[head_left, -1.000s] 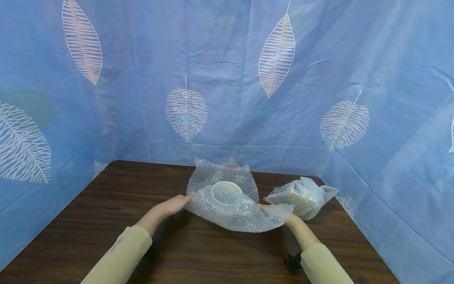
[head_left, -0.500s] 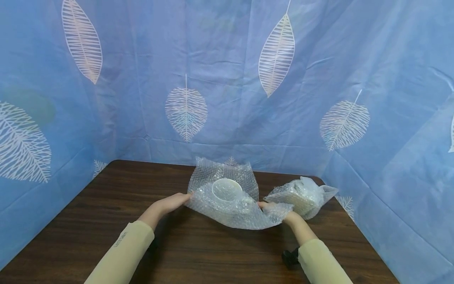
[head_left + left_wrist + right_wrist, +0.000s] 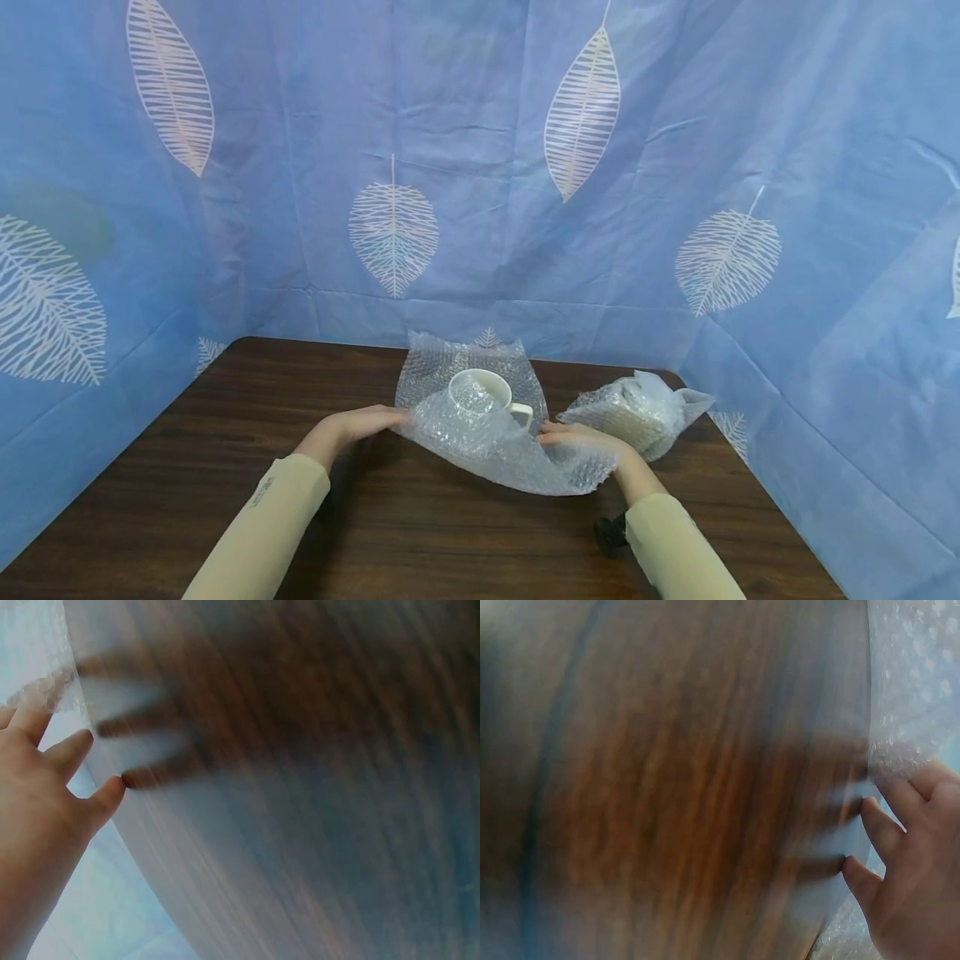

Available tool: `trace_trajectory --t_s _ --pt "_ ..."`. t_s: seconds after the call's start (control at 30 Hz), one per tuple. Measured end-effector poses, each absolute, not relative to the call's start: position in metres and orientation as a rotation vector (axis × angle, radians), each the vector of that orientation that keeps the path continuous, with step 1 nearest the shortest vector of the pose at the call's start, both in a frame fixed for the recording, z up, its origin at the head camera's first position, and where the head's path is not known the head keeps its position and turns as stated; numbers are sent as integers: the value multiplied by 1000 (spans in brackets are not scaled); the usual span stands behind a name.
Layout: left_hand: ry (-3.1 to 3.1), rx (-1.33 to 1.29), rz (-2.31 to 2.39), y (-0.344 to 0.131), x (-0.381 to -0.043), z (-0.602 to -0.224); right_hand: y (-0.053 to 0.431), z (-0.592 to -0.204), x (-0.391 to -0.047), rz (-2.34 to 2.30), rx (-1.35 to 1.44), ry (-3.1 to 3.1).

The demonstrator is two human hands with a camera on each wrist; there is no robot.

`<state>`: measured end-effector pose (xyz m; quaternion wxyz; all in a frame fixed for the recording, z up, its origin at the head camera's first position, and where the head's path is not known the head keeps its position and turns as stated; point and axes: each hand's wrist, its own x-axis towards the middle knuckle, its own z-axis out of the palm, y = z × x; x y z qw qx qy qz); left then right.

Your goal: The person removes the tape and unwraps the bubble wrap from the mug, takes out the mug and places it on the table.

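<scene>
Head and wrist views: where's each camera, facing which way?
Head: on the head, facing forward and down at white handled cup, clear bubble wrap; left hand and right hand show.
Left wrist: on that wrist, facing dark wooden tabletop; left hand shows.
Right wrist: on that wrist, facing tabletop; right hand shows.
Wrist views share bubble wrap.

Wrap (image 3: 480,446) hides the mug (image 3: 498,384) toward 7 o'clock; what the bundle (image 3: 641,417) holds is unclear. The left sleeve (image 3: 258,529) is cut off at 7 o'clock, its print (image 3: 262,491) illegibly small.
</scene>
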<state>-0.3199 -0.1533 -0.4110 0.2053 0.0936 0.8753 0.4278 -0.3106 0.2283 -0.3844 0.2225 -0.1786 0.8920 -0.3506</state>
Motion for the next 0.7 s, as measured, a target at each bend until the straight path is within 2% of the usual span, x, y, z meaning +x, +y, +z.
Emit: trace_trajectory --t_s 0.23,0.47,0.7 --pt "2435 398 1107 -150 -325 -411 239 -410 -337 -867 -528 2498" --pt "2480 514 963 -146 -330 -413 243 -419 -342 -880 -477 2489" --pt "2508 524 860 -147 -328 -417 242 -419 -341 -795 -505 2547"
